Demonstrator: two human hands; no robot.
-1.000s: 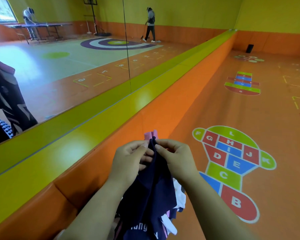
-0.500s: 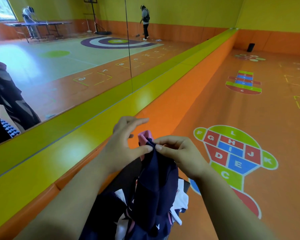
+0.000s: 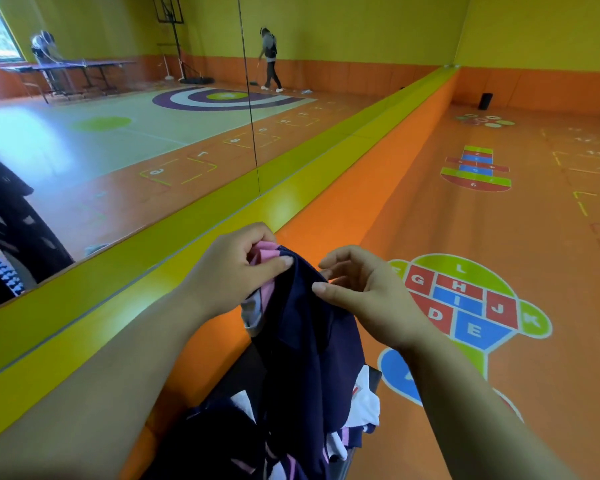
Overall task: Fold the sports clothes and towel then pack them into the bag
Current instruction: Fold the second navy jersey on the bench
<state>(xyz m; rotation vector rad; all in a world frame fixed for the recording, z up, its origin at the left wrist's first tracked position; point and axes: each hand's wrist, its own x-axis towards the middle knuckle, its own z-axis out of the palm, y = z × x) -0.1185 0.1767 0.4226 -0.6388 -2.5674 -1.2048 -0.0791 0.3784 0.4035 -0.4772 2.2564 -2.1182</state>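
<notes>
A navy and pink sports garment (image 3: 305, 341) is held up, pinched at its top by the left hand (image 3: 229, 275); the right hand (image 3: 368, 292) touches it with fingers loosely spread. Beyond, an orange floor (image 3: 430, 220) with a lettered hopscotch (image 3: 465, 306) is seen, bordered by a mirrored wall (image 3: 118, 133).
</notes>
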